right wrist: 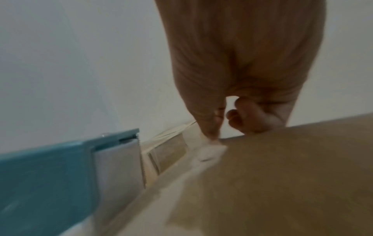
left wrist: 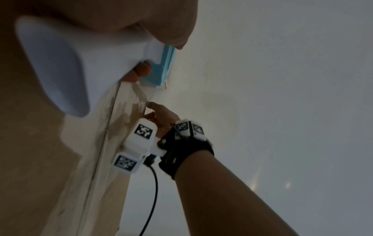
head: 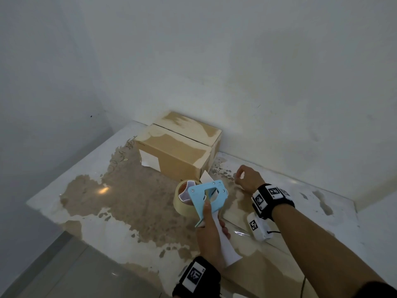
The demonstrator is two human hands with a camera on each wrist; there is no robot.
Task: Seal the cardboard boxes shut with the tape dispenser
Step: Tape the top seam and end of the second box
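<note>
My left hand (head: 211, 222) grips the white handle of a light blue tape dispenser (head: 209, 195), which carries a roll of clear tape (head: 182, 200). The dispenser hovers over the far end of a near cardboard box (head: 268, 269), whose top has a taped seam. My right hand (head: 239, 176) is just beyond the dispenser, with thumb and forefinger pinched together at the box's far edge on the tape end (right wrist: 210, 140). In the right wrist view the dispenser's toothed blade (right wrist: 141, 159) is left of that hand. A second cardboard box (head: 178, 151) stands at the back, its top flaps closed along a bare seam.
Both boxes sit on a worn table (head: 129, 203) with white and brown patches, set into a corner of white walls (head: 236, 72). The far box touches the back wall and bears a white label (head: 150, 161). The table's left edge drops to a tiled floor (head: 64, 272).
</note>
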